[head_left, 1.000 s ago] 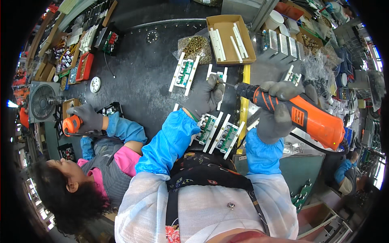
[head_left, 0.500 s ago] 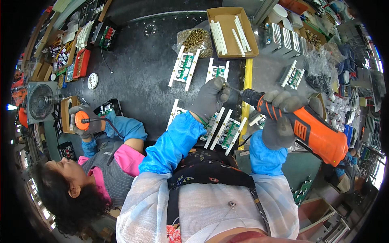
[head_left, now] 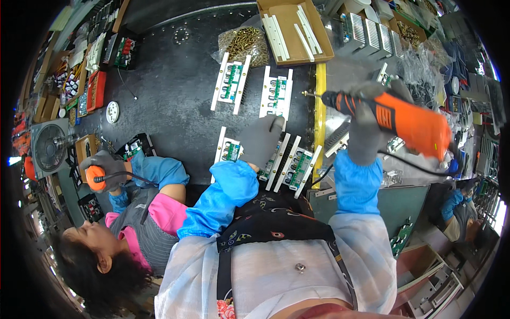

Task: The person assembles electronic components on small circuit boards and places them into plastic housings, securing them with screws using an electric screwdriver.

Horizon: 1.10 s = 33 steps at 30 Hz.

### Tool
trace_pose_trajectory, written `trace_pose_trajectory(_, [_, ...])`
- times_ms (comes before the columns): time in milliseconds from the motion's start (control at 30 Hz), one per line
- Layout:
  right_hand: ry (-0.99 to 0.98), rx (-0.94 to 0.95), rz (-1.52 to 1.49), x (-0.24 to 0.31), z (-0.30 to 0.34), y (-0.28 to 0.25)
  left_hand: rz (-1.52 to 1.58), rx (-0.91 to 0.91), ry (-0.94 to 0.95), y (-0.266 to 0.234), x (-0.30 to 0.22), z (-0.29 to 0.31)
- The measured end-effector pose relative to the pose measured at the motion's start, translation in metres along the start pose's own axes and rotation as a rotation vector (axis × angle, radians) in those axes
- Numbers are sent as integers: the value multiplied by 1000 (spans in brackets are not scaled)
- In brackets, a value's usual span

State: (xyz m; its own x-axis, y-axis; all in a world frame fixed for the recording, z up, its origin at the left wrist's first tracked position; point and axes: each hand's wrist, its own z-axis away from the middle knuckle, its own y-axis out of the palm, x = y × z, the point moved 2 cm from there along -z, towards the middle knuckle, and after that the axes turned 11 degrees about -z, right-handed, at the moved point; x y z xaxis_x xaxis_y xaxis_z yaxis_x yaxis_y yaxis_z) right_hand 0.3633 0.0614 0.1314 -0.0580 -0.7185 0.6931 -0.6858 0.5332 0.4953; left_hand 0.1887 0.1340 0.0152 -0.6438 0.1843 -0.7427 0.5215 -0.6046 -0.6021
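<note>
My right hand (head_left: 366, 125), in a grey glove, grips an orange-and-black power screwdriver (head_left: 409, 122), blurred by motion. Its bit points left, with a small brass-coloured screw (head_left: 305, 94) at the tip, above the yellow tape. My left hand (head_left: 260, 141), also gloved, has its fingers closed at the near end of a green circuit board on white rails (head_left: 276, 95), which lies flat on the dark table. That near end is partly hidden by the fingers. Close to my left wrist lie more such boards on rails (head_left: 296, 167), one of them (head_left: 228, 150) partly covered by my hand.
Another railed board (head_left: 231, 82) lies at the left, below a bag of brass screws (head_left: 244, 45). A cardboard box (head_left: 295, 58) holds white rails. Metal heatsinks (head_left: 366, 34) stand at the right. On the left, a co-worker's gloved hand (head_left: 109, 167) holds an orange tool.
My right hand has lifted the screwdriver away from my left hand, a brass screw now at its tip. My left hand has moved down and left, onto the board's near end.
</note>
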Motion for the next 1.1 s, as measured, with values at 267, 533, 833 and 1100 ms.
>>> trace_pose_trajectory(267, [70,87,48,-31,-9,5,-711,54,57,24,-9,-15])
trace_pose_trajectory(533, [117,-84,30,-28,-5,-2,-629,180,-17,22,1,-16])
trace_pose_trajectory(833, [148,-48,87,-39,-11,-1,-419,453,-154,28,25,-31])
trace_pose_trajectory(1100, [183,69,98,-57,-11,7,-397,365,-65,28,25,-25])
